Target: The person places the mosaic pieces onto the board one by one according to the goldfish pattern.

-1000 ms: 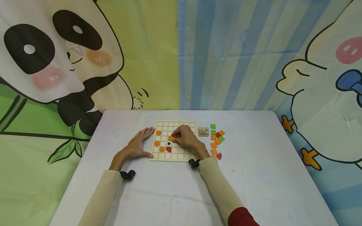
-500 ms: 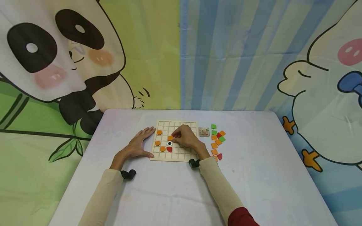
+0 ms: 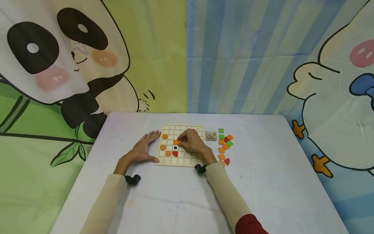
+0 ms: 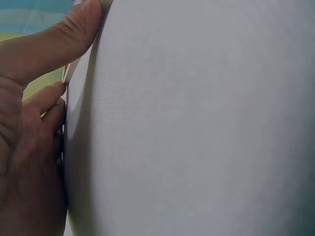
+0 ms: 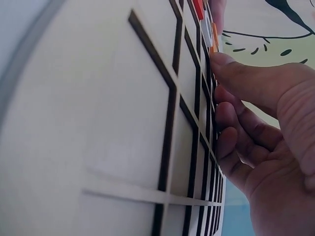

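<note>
A pale wooden grid board (image 3: 187,161) lies on the table. My right hand (image 3: 193,142) is over its middle, thumb and fingertips pinching an orange square tile (image 3: 176,142). In the right wrist view the thumb (image 5: 256,81) meets this tile's edge, and the other fingers curl near the grid. Just below the tile are an eye piece (image 3: 175,148), white with a black dot, and a red quarter-round piece (image 3: 175,153). Orange discs (image 3: 165,136) sit toward the board's left. My left hand (image 3: 143,149) is spread along the left edge, its thumb at the lower-left corner.
Right of the board lies a small patterned card (image 3: 211,136). Beyond it are loose green squares (image 3: 221,130), orange squares (image 3: 221,156) and red pieces (image 3: 227,161), several in all. The white table (image 3: 263,182) reaches back to a printed cloth (image 3: 233,65).
</note>
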A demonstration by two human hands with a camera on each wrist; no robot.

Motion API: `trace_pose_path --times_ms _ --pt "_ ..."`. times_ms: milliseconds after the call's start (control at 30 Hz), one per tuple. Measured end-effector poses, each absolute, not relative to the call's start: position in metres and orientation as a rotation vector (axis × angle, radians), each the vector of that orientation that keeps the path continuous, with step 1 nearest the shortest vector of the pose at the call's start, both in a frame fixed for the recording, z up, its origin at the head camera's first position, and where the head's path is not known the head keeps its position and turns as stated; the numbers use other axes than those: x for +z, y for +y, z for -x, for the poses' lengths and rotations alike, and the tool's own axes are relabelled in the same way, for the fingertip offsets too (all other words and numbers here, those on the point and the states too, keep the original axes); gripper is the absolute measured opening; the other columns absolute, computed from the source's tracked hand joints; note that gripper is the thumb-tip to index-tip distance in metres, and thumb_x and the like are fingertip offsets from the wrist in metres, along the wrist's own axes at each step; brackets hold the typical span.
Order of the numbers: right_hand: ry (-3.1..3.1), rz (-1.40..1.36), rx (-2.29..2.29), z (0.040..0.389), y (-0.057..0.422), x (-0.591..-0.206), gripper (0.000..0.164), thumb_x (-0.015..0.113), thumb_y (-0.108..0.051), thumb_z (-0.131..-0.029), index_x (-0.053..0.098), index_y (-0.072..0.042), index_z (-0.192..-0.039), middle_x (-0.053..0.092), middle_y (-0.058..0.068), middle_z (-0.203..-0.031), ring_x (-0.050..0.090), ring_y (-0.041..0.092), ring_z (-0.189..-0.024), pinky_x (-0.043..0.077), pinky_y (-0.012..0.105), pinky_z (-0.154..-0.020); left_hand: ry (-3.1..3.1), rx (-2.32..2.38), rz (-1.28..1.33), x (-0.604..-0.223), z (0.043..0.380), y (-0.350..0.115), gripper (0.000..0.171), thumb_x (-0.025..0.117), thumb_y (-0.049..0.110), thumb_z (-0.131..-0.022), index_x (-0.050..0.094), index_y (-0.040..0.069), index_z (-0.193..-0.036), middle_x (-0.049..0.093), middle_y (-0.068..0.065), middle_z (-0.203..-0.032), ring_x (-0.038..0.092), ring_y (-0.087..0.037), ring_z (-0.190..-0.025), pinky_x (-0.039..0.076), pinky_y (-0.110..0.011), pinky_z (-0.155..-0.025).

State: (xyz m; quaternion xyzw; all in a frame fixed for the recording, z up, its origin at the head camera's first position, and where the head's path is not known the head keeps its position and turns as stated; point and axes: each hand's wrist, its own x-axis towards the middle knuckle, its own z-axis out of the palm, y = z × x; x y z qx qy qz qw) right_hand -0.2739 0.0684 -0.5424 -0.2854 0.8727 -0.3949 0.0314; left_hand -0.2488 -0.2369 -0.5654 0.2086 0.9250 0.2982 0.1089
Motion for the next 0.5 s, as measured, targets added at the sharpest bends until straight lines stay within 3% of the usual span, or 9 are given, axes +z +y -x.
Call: trace_pose_path --times_ms 500 --pt "2.715 0.861 -1.173 0.269 0.077 -0.532 0.024 0.087 -0.008 -0.092 0.084 0.001 -0.115 0.083 0.012 -0.104 0.075 0.019 -0.087 0.065 0.031 -0.08 2.724 0.885 -0.624 -0.566 0.249 -0.237 0.141 0.106 0.045 -0.064 0.024 0.01 -0.175 0.02 -0.018 -0.183 0.013 -0.046 -0.171 0.005 -0.064 -0.141"
